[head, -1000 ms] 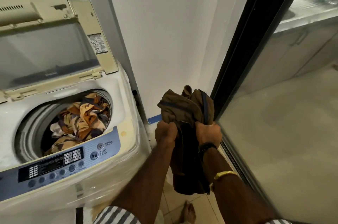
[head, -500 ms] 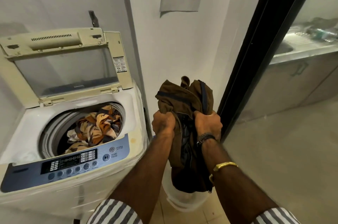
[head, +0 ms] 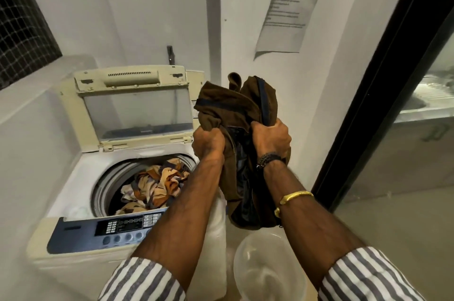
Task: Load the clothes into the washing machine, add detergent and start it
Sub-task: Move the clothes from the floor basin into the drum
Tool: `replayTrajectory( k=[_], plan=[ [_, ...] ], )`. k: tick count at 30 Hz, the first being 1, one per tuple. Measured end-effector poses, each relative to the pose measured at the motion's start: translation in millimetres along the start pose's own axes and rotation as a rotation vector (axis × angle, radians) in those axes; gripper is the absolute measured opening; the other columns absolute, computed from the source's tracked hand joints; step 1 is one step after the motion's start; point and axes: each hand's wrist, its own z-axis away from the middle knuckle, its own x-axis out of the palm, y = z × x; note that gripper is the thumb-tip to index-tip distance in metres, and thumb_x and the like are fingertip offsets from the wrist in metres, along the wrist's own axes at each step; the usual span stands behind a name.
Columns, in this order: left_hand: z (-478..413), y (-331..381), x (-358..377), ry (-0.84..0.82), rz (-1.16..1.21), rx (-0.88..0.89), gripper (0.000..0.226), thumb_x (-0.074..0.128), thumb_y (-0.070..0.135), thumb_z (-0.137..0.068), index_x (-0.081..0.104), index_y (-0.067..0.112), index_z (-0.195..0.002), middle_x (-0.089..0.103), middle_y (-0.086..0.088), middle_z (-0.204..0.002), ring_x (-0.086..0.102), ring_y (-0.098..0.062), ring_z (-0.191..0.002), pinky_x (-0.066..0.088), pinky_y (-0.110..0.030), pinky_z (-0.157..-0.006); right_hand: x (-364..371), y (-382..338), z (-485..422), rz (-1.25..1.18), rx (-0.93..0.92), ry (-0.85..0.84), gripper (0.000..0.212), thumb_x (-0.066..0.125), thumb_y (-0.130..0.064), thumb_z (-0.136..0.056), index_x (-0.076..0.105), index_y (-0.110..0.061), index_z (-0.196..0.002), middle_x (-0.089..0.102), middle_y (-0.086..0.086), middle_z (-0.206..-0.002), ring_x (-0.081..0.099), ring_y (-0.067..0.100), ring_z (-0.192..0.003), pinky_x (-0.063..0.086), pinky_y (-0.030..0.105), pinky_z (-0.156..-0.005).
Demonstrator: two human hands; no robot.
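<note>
A white top-loading washing machine (head: 81, 178) stands at the left with its lid (head: 137, 109) raised. Patterned orange, cream and dark clothes (head: 157, 185) lie in its drum. Its blue control panel (head: 103, 232) runs along the front edge. A bunched brown garment (head: 228, 104) with dark lining hangs in the air to the right of the drum. My left hand (head: 208, 143) grips its left side and my right hand (head: 271, 138) grips its right side, both at about lid height.
A clear plastic tub (head: 267, 268) sits on the floor below the garment, beside the machine. A paper notice (head: 292, 3) hangs on the white wall. A black door frame (head: 383, 84) with glass stands at the right, and a meshed window (head: 22, 20) at the far left.
Both hands have carried the brown garment left, closer to the open drum. The view has tilted up and the clear tub on the floor has come into sight.
</note>
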Motion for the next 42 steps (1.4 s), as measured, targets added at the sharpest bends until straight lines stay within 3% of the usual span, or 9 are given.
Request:
replayTrajectory(
  k=[8, 12, 15, 21, 23, 31, 35, 38, 42],
  plan=[
    [-72.9, 11.3, -91.4, 0.163, 0.084, 0.036, 0.04, 0.051, 0.017, -0.085, 0.065, 0.015, -0.122, 0.067, -0.013, -0.119, 0.061, -0.037, -0.107, 0.05, -0.039, -0.092, 88.5, -42.6, 54.8, -0.089, -0.089, -0.168, 0.04, 0.072, -0.043, -0.076, 0.067, -0.025, -0.111, 0.07, -0.001, -0.103, 0.064, 0.024, -0.093, 0.044, 0.027, -0.074],
    [-106.0, 5.9, -132.7, 0.237, 0.119, 0.029, 0.034, 0.05, 0.014, -0.088, 0.065, 0.012, -0.12, 0.068, -0.01, -0.116, 0.061, -0.031, -0.099, 0.046, -0.032, -0.08, 132.2, -57.8, 81.0, -0.089, -0.14, -0.23, 0.036, 0.071, -0.042, -0.08, 0.067, -0.024, -0.111, 0.067, -0.003, -0.099, 0.056, 0.019, -0.083, 0.037, 0.023, -0.066],
    [-124.7, 1.7, -159.5, 0.287, 0.113, 0.035, 0.036, 0.05, 0.013, -0.089, 0.063, 0.011, -0.123, 0.066, -0.011, -0.118, 0.06, -0.032, -0.106, 0.038, -0.029, -0.077, 162.3, -62.7, 97.5, -0.107, -0.146, -0.272, 0.037, 0.071, -0.04, -0.082, 0.066, -0.022, -0.113, 0.063, -0.004, -0.097, 0.056, 0.018, -0.085, 0.039, 0.023, -0.07],
    [-164.6, -17.8, -204.7, 0.328, 0.071, 0.004, 0.036, 0.052, 0.014, -0.085, 0.067, 0.012, -0.117, 0.068, -0.012, -0.116, 0.062, -0.035, -0.103, 0.045, -0.034, -0.082, 217.2, -60.7, 129.2, -0.148, -0.123, -0.311, 0.031, 0.076, -0.035, -0.077, 0.069, -0.02, -0.104, 0.066, -0.003, -0.09, 0.057, 0.017, -0.079, 0.037, 0.017, -0.061],
    [-174.9, -30.7, -212.6, 0.332, 0.048, -0.009, 0.034, 0.052, 0.015, -0.085, 0.069, 0.013, -0.115, 0.069, -0.013, -0.115, 0.063, -0.037, -0.103, 0.047, -0.035, -0.083, 232.3, -55.5, 135.2, -0.161, -0.116, -0.32, 0.033, 0.077, -0.033, -0.075, 0.069, -0.019, -0.105, 0.069, 0.0, -0.093, 0.061, 0.019, -0.082, 0.041, 0.018, -0.066],
    [-204.2, -93.7, -222.0, 0.234, -0.123, -0.078, 0.035, 0.055, 0.018, -0.093, 0.065, 0.004, -0.123, 0.064, -0.019, -0.125, 0.059, -0.041, -0.115, 0.046, -0.039, -0.098, 265.4, -4.5, 148.5, 0.03, -0.06, -0.43, 0.031, 0.075, -0.029, -0.08, 0.069, -0.019, -0.108, 0.062, -0.002, -0.091, 0.057, 0.019, -0.086, 0.041, 0.024, -0.076],
    [-204.1, -130.7, -209.5, 0.187, -0.184, -0.19, 0.039, 0.056, 0.023, -0.092, 0.062, 0.001, -0.124, 0.062, -0.02, -0.126, 0.058, -0.041, -0.115, 0.046, -0.038, -0.093, 276.1, 28.9, 151.7, 0.22, -0.093, -0.505, 0.034, 0.076, -0.035, -0.077, 0.068, -0.02, -0.107, 0.068, 0.001, -0.094, 0.064, 0.026, -0.091, 0.045, 0.027, -0.075],
    [-202.8, -144.7, -197.5, 0.13, -0.163, -0.268, 0.042, 0.057, 0.026, -0.086, 0.062, 0.001, -0.119, 0.063, -0.019, -0.12, 0.059, -0.04, -0.107, 0.048, -0.038, -0.088, 288.2, 46.9, 151.9, 0.374, -0.155, -0.599, 0.036, 0.077, -0.042, -0.075, 0.069, -0.021, -0.103, 0.071, 0.002, -0.097, 0.067, 0.026, -0.09, 0.052, 0.03, -0.073],
    [-212.6, -142.6, -183.1, 0.033, -0.206, -0.212, 0.037, 0.052, 0.021, -0.086, 0.064, 0.004, -0.117, 0.066, -0.017, -0.116, 0.061, -0.038, -0.105, 0.05, -0.043, -0.097, 304.8, 55.1, 149.7, 0.505, -0.21, -0.853, 0.038, 0.073, -0.046, -0.079, 0.068, -0.017, -0.103, 0.071, 0.004, -0.098, 0.067, 0.025, -0.089, 0.056, 0.033, -0.076]
  ],
)
